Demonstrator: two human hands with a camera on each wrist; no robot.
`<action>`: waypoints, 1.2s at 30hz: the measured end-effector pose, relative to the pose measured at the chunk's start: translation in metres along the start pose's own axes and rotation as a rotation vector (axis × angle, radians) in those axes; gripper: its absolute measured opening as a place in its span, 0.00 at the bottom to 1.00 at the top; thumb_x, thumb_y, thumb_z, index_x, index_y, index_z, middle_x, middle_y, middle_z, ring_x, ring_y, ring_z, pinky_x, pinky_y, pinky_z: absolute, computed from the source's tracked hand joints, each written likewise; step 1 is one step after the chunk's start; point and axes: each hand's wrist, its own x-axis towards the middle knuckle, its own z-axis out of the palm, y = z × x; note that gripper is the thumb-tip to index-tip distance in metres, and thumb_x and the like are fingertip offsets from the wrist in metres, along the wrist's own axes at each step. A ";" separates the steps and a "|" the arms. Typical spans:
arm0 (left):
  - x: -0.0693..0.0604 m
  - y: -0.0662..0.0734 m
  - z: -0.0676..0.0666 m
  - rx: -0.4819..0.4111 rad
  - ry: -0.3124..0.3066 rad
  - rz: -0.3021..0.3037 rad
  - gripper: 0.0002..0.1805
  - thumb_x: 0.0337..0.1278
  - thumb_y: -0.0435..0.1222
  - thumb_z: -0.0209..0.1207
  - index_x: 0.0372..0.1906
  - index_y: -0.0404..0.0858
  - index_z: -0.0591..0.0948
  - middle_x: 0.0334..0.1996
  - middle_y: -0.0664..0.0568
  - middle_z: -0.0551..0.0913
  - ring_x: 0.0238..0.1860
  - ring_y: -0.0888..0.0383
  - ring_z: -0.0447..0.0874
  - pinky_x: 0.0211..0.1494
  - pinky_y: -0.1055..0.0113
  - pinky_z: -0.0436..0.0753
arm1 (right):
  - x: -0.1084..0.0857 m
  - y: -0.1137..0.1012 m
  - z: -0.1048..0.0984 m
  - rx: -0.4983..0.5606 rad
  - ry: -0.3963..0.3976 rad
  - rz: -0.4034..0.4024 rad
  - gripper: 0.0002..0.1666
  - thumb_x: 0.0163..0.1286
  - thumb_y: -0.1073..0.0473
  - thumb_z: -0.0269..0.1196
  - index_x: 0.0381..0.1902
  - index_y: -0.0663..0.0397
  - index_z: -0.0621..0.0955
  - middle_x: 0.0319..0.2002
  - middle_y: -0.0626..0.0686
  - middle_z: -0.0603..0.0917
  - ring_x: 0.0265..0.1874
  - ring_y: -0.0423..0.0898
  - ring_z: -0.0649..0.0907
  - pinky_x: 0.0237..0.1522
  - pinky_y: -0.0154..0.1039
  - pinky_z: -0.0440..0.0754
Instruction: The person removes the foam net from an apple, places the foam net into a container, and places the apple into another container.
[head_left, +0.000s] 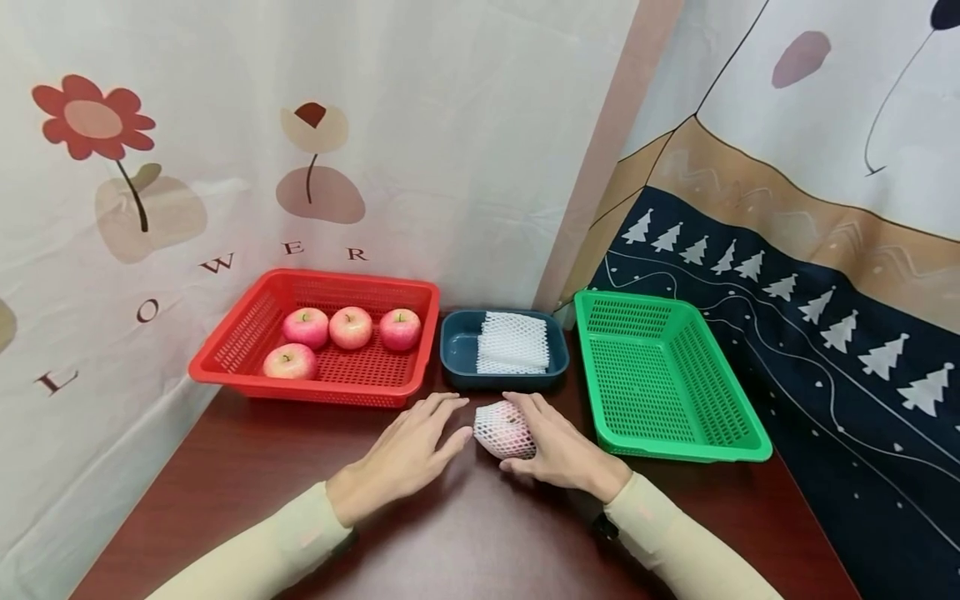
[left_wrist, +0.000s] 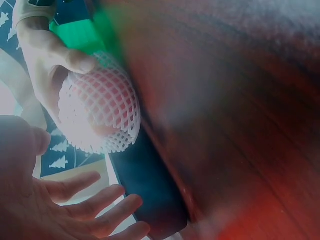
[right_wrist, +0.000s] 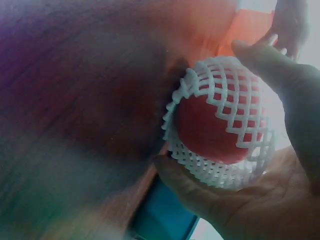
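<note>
An apple in a white foam net (head_left: 504, 430) is held in my right hand (head_left: 558, 446), near the middle of the table. The right wrist view shows thumb and fingers curled round the netted apple (right_wrist: 215, 125), its red skin bare at the net's open end. My left hand (head_left: 401, 454) is just left of it, fingers extended and apart from it. In the left wrist view the left hand (left_wrist: 75, 205) has its fingers spread with nothing in them. Behind the hands, a dark blue tray (head_left: 459, 379) holds flat white foam nets (head_left: 513, 342).
At the back left a red basket (head_left: 375, 392) holds several unwrapped apples (head_left: 351, 327). A green basket (head_left: 675, 450) stands on the right. All rest on a dark reddish-brown table (head_left: 480, 542), with printed curtains (head_left: 465, 150) behind.
</note>
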 end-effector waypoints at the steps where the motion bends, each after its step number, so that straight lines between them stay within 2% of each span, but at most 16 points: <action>1: 0.000 0.000 0.000 0.000 0.001 -0.002 0.27 0.88 0.49 0.64 0.78 0.41 0.83 0.73 0.45 0.87 0.71 0.40 0.89 0.77 0.36 0.86 | 0.000 0.000 0.001 -0.004 0.011 -0.008 0.59 0.70 0.47 0.86 0.88 0.57 0.68 0.71 0.58 0.81 0.66 0.52 0.86 0.72 0.54 0.89; 6: 0.002 0.000 0.003 0.014 0.011 0.004 0.19 0.87 0.46 0.65 0.68 0.41 0.89 0.62 0.49 0.90 0.62 0.44 0.92 0.70 0.42 0.90 | 0.002 0.002 0.003 0.004 0.054 -0.009 0.52 0.67 0.52 0.87 0.82 0.54 0.74 0.67 0.55 0.84 0.62 0.48 0.87 0.67 0.50 0.91; 10: 0.005 -0.001 0.005 0.044 0.025 0.073 0.12 0.86 0.42 0.66 0.60 0.42 0.93 0.55 0.51 0.91 0.55 0.49 0.93 0.62 0.48 0.93 | 0.003 0.002 0.002 0.029 0.069 0.004 0.52 0.64 0.52 0.88 0.80 0.50 0.75 0.67 0.52 0.84 0.62 0.46 0.86 0.68 0.49 0.90; 15: 0.008 -0.003 0.006 0.023 0.100 0.165 0.08 0.83 0.38 0.71 0.56 0.43 0.95 0.50 0.53 0.91 0.52 0.54 0.91 0.59 0.55 0.94 | 0.004 0.000 -0.001 0.042 0.100 -0.022 0.53 0.64 0.51 0.87 0.81 0.51 0.75 0.69 0.51 0.84 0.64 0.46 0.85 0.69 0.50 0.90; 20: 0.012 -0.003 0.008 -0.083 0.168 0.223 0.09 0.78 0.33 0.74 0.56 0.43 0.94 0.51 0.53 0.92 0.54 0.57 0.92 0.62 0.56 0.94 | 0.003 -0.001 -0.006 0.046 0.137 -0.036 0.54 0.64 0.51 0.87 0.83 0.51 0.75 0.72 0.51 0.83 0.66 0.47 0.85 0.70 0.51 0.90; 25: 0.014 -0.004 0.011 -0.179 0.217 0.306 0.17 0.73 0.28 0.77 0.61 0.43 0.93 0.57 0.52 0.92 0.59 0.56 0.94 0.65 0.56 0.94 | 0.001 -0.006 -0.007 0.059 0.160 -0.042 0.57 0.63 0.52 0.88 0.85 0.52 0.73 0.73 0.51 0.83 0.67 0.47 0.86 0.70 0.51 0.90; 29: 0.015 -0.003 0.011 -0.211 0.263 0.364 0.22 0.68 0.26 0.80 0.63 0.42 0.93 0.60 0.50 0.92 0.60 0.53 0.94 0.68 0.61 0.93 | 0.000 -0.010 -0.009 0.052 0.178 -0.069 0.58 0.61 0.54 0.89 0.84 0.52 0.73 0.73 0.51 0.84 0.67 0.47 0.87 0.70 0.51 0.90; 36: 0.016 -0.002 0.011 -0.225 0.298 0.374 0.19 0.64 0.28 0.83 0.58 0.42 0.94 0.58 0.51 0.92 0.59 0.54 0.94 0.71 0.69 0.89 | -0.002 -0.017 -0.015 0.027 0.190 -0.078 0.58 0.59 0.55 0.90 0.83 0.52 0.73 0.74 0.52 0.83 0.69 0.49 0.86 0.73 0.53 0.89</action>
